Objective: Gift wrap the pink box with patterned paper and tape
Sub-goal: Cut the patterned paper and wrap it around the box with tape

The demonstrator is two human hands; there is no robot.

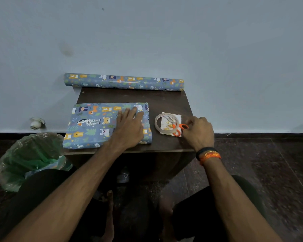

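Box: we see the box [94, 125] fully covered in blue animal-print paper, lying flat on the left half of the small dark table [164, 100].
Left hand: our left hand [129, 127] lies flat on the box's right part, fingers straight.
Right hand: our right hand [198, 131] curls beside the scissors [177, 127]; we cannot tell what it pinches.
Tape: the clear tape roll [157, 125] rings the scissors' blades on a paper scrap.
Paper roll: the paper roll [123, 81] lies along the table's far edge.
Bin: a green-lined bin [30, 159] stands left of the table.
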